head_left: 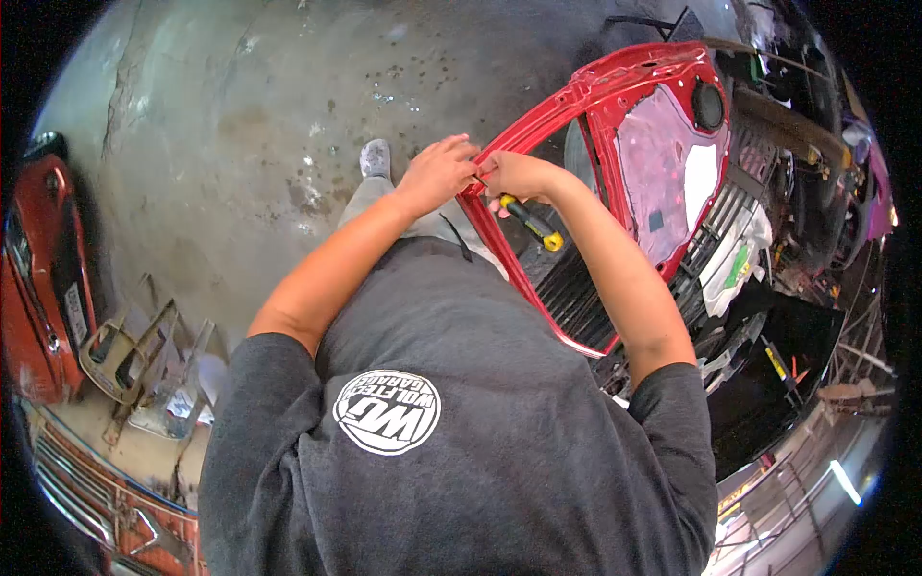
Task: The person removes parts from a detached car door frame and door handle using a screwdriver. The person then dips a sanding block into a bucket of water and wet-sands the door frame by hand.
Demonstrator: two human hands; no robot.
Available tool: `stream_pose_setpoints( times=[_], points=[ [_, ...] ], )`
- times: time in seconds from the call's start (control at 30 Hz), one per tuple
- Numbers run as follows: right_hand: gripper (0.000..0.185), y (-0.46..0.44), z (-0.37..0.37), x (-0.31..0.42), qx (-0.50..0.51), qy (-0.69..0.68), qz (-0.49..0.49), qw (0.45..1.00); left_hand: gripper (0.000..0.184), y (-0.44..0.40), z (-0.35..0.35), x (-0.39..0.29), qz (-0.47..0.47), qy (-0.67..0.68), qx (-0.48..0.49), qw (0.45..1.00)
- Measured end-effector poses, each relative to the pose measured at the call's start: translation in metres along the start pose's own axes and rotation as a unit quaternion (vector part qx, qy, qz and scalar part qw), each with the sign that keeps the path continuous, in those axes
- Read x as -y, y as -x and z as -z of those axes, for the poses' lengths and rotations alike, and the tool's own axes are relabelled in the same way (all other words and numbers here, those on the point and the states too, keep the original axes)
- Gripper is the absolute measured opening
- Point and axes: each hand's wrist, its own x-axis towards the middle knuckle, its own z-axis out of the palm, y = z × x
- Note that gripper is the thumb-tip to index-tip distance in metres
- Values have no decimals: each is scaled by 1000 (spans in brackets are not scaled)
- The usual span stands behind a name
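Observation:
A red car door (608, 144) stands tilted before me, its window frame corner between my hands. My left hand (439, 177) is closed at that corner, fingers bent over the red edge, their tips slightly blurred. Close beside it, my right hand (523, 179) is closed around a screwdriver (530, 223) with a black and yellow handle. The handle's butt points down and right, over the window opening. A short dark piece shows between the two hands; whether it is the screwdriver's shaft I cannot tell. Pinkish lining and a round black speaker (708, 104) are on the door's inner side.
A red car part with a lamp (48, 278) stands at the left, near metal brackets (130, 355). Black panels, a grille, and a white cloth (738, 259) crowd the right. My shoe (376, 158) rests on the stained concrete floor (240, 125).

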Motion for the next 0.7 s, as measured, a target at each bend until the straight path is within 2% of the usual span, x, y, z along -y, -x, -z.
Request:
stream_pose_setpoints(
  times=[0.03, 0.07, 0.1, 0.17, 0.2, 0.23, 0.27, 0.37, 0.5, 0.6, 0.7],
  points=[
    [24, -6, 1, -3, -4, 61, 1, 998, 44, 2, -5, -2, 40, 29, -49, 998],
    [26, -10, 1, -9, -86, 146, -31, 985, 53, 8, -16, -4, 121, 69, -88, 986],
    [24, -15, 5, -15, -113, 260, 16, 959, 62, 15, -35, -3, 202, 108, -128, 965],
    [21, -22, 10, -28, -154, 472, 113, 861, 75, 30, -66, 1, 310, 248, -97, 913],
    [24, -9, 5, -1, -116, 529, 43, 840, 80, 42, -77, 6, 332, 346, -28, 877],
    [24, -11, 5, 8, -102, 553, 35, 826, 85, 43, -73, 4, 344, 438, 40, 829],
    [24, -14, 5, 14, -90, 577, 27, 812, 71, 36, -68, 10, 307, 563, 147, 753],
    [25, -20, 2, 35, -44, 613, 14, 789, 54, 40, -82, 8, 357, 670, 92, 644],
    [26, -38, 3, 36, 20, 631, -7, 776, 46, 42, -84, 5, 363, 674, 93, 636],
    [27, -44, 8, 37, 43, 654, -1, 755, 46, 42, -79, 3, 377, 670, 93, 632],
    [26, -44, 8, 44, 49, 640, -23, 767, 51, 42, -79, 2, 370, 676, 100, 629]
  ],
)
